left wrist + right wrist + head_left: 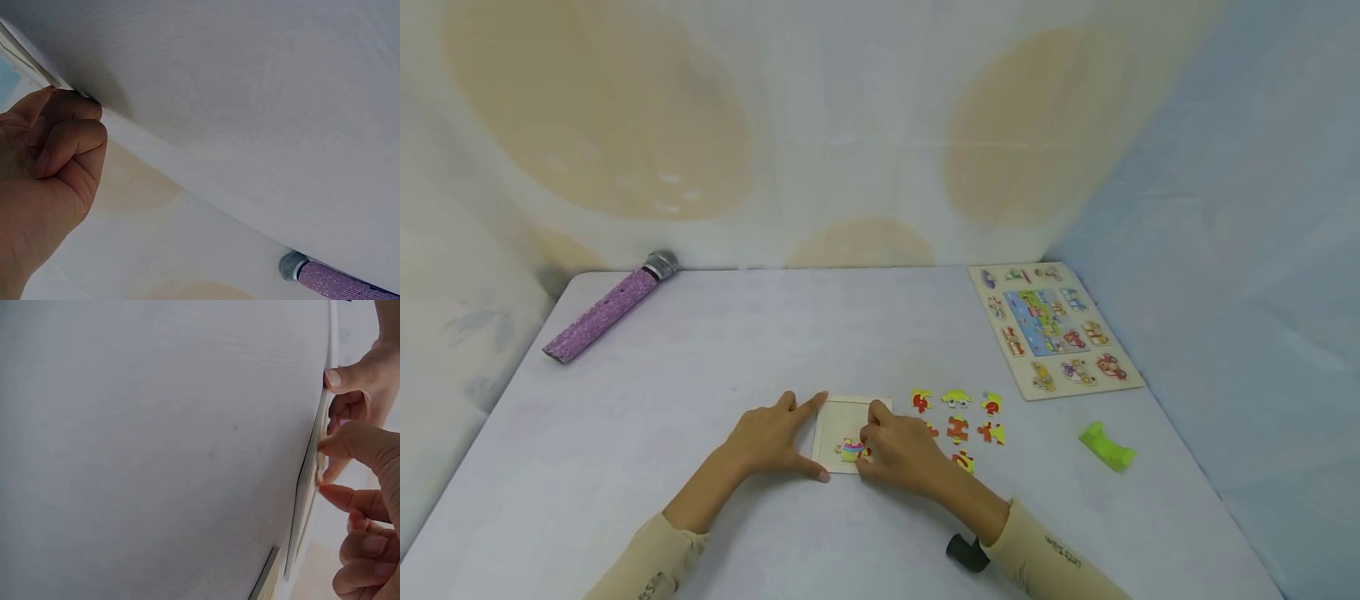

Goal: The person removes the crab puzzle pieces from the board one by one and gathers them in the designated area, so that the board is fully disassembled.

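A small square wooden puzzle tray (842, 417) lies flat on the table with a few joined, colourful puzzle pieces (851, 451) along its lower part. My left hand (769, 440) holds the tray's left side, thumb at the near corner and index finger at the far one. In the left wrist view the other fingers (72, 134) are curled. With thumb and index finger, my right hand (901, 450) pinches a puzzle piece (866, 452) down at the tray. That piece is mostly hidden by the fingers. The right wrist view shows the fingertips touching the tray's (306, 481) top side.
Several loose red and yellow puzzle pieces (957, 428) lie right of the tray. A larger picture puzzle board (1022, 367) rests at the back right, a green curved block (1107, 447) nearer. A purple microphone (606, 315) lies far left. A black cylinder (967, 553) sits by the right sleeve.
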`<state>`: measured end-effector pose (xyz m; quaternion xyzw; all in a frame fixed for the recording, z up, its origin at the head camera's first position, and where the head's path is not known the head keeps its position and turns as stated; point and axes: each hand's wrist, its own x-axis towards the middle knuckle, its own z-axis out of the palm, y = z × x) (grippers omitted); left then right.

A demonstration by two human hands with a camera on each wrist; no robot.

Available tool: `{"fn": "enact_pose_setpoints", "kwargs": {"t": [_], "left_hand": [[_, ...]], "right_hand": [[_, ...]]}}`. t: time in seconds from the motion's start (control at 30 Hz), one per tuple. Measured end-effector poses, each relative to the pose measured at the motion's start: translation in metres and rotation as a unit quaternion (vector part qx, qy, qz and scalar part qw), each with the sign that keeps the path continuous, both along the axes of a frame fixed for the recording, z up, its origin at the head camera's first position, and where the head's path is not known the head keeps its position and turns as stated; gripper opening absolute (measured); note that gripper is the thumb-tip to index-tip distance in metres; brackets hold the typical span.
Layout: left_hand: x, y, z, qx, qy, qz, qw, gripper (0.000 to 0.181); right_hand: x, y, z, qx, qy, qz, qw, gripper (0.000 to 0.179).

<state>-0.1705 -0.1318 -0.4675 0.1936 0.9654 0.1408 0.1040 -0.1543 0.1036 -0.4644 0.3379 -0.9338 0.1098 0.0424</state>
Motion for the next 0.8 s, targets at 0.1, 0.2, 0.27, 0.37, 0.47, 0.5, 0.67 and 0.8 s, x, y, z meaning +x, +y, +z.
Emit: {"fn": "enact_pose_setpoints", "kwargs": {"t": [0.1, 0.2, 0.27, 0.37, 0.47, 0.5, 0.67, 0.8], "left_hand": [[0.000, 0.001, -0.001, 0.002, 0.001, -0.002, 1.0000, 0.117], [-0.001, 0.000, -0.003, 0.004, 0.001, -0.002, 1.0000, 0.117], [-0.001, -0.001, -0.004, 0.004, 0.004, -0.003, 1.0000, 0.117], [-0.002, -0.002, -0.006, 0.003, 0.003, -0.003, 1.0000, 0.118], [-0.002, -0.003, -0.007, 0.007, 0.002, -0.005, 1.0000, 0.119], [-0.002, -0.004, -0.008, 0.009, 0.001, -0.006, 0.9999, 0.120], [-0.002, -0.004, -0.007, 0.014, 0.002, -0.010, 0.9998, 0.120], [-0.003, -0.003, -0.006, 0.012, 0.002, -0.011, 0.9999, 0.119]], "right_hand": [[0.001, 0.004, 0.001, -0.010, 0.029, 0.005, 0.9995, 0.023], [0.001, 0.012, 0.004, -0.023, 0.043, 0.005, 0.9988, 0.024], [0.002, 0.020, 0.007, -0.033, 0.047, 0.001, 0.9983, 0.024], [0.004, 0.038, 0.013, -0.046, 0.046, -0.008, 0.9979, 0.024], [0.009, 0.062, 0.017, -0.050, 0.048, -0.020, 0.9974, 0.025], [0.010, 0.070, 0.018, -0.049, 0.050, -0.027, 0.9972, 0.026], [0.017, 0.114, 0.018, -0.042, 0.051, -0.071, 0.9952, 0.028], [0.026, 0.145, 0.013, -0.031, 0.037, -0.105, 0.9933, 0.028]]}}
